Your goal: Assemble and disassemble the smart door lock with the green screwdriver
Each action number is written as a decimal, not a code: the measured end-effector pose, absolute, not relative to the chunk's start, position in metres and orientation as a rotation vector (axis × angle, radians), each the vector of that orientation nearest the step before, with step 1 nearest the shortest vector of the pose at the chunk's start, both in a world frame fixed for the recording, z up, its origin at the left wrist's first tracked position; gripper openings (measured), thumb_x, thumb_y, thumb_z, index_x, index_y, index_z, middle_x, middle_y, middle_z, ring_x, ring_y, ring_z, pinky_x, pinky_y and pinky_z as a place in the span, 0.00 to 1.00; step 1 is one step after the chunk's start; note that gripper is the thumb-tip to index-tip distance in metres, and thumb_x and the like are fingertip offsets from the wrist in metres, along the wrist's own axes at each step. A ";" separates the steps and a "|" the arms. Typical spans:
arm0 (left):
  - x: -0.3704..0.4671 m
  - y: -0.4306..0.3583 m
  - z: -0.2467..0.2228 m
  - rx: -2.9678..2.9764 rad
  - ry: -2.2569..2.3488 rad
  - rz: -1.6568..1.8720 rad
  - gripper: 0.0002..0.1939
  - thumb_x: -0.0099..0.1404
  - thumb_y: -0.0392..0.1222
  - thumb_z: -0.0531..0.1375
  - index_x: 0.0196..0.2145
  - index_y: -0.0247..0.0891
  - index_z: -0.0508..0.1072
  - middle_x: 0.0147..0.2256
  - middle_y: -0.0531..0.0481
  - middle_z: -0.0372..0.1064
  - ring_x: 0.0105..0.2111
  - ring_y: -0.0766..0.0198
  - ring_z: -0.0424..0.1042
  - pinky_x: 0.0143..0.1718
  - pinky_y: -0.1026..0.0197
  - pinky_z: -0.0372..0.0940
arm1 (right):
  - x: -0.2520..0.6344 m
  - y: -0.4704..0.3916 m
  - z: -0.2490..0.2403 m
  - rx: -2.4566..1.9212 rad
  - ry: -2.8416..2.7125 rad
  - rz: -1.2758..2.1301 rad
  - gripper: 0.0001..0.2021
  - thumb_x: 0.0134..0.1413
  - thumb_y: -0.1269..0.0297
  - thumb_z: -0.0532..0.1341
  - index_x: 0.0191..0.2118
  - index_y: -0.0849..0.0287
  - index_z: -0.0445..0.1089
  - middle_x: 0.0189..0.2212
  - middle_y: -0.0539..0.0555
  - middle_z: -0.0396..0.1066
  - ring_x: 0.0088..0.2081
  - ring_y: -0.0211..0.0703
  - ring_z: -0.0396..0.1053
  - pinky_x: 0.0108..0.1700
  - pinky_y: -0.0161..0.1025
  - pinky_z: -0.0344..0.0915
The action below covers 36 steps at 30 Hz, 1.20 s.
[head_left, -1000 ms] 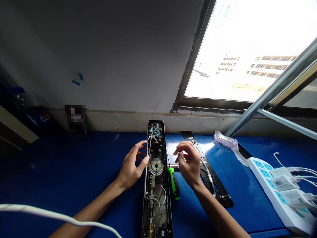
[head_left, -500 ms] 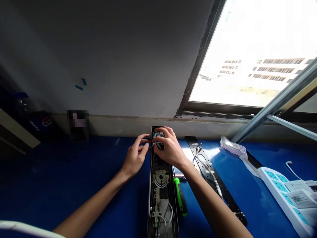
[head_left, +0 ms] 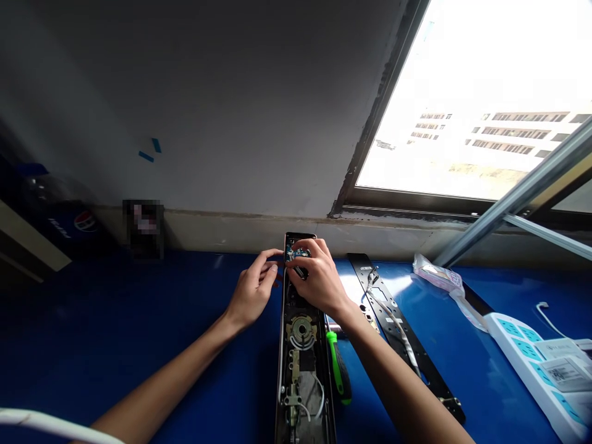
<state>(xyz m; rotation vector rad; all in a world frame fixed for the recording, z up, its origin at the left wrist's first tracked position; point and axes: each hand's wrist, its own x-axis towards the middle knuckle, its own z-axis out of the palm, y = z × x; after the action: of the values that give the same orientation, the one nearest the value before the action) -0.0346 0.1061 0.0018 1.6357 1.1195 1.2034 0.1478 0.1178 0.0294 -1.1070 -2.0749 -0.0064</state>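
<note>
A long, narrow black housing (head_left: 303, 364) with metal parts and white wires inside stands lengthwise before me. At its far end sits a small blue circuit board (head_left: 300, 253). My right hand (head_left: 319, 274) reaches over that end, its thumb and fingers closed at the board; what they pinch is hidden. My left hand (head_left: 256, 283) is at the left edge, fingers apart, fingertips by the rim and holding nothing I can see. Right of the housing lies a green and black screwdriver (head_left: 340, 367). Farther right is a black perforated plate (head_left: 407, 339) with a cable along it.
A white power strip (head_left: 531, 364) and a plastic-wrapped item (head_left: 437, 274) are on the right of the blue table (head_left: 185, 370). A bottle (head_left: 69, 216) stands at the back left. A white cable (head_left: 55, 425) crosses the lower left corner. The wall rises behind the housing.
My right fingers have shifted slightly at the board, and more of its blue surface shows. My left fingertips have moved a little right, to the housing's edge. The view has shifted slightly.
</note>
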 end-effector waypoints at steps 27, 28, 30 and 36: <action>-0.040 0.086 0.054 2.014 1.077 0.848 0.21 0.72 0.54 0.60 0.29 0.37 0.79 0.29 0.52 0.77 0.33 0.60 0.74 0.37 0.62 0.65 | 0.168 0.113 0.052 -0.857 -2.069 0.100 0.05 0.63 0.69 0.63 0.37 0.54 0.75 0.39 0.54 0.79 0.43 0.46 0.72 0.48 0.46 0.71; -0.039 0.084 0.056 2.003 1.065 0.833 0.20 0.72 0.54 0.60 0.30 0.37 0.79 0.30 0.51 0.78 0.33 0.59 0.75 0.38 0.61 0.65 | 0.171 0.112 0.055 -0.852 -2.080 0.114 0.04 0.63 0.69 0.63 0.38 0.54 0.75 0.39 0.54 0.79 0.43 0.46 0.72 0.48 0.45 0.71; -0.039 0.081 0.062 1.973 1.041 0.817 0.20 0.71 0.53 0.60 0.29 0.37 0.79 0.29 0.51 0.77 0.33 0.59 0.75 0.38 0.61 0.66 | 0.177 0.111 0.060 -0.852 -2.095 0.144 0.03 0.64 0.67 0.64 0.40 0.54 0.75 0.39 0.54 0.79 0.41 0.44 0.73 0.47 0.44 0.71; -0.048 0.077 0.084 1.977 1.002 0.809 0.19 0.70 0.52 0.61 0.26 0.38 0.76 0.27 0.52 0.75 0.30 0.61 0.72 0.37 0.61 0.65 | 0.191 0.113 0.071 -0.871 -2.166 0.253 0.04 0.63 0.69 0.63 0.39 0.55 0.76 0.34 0.50 0.77 0.33 0.37 0.73 0.39 0.36 0.70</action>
<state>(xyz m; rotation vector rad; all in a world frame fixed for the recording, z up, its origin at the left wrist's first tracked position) -0.0482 0.0767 0.0839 1.9771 1.0016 0.8086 0.1907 0.1129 0.0712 -0.8712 -2.1655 0.2527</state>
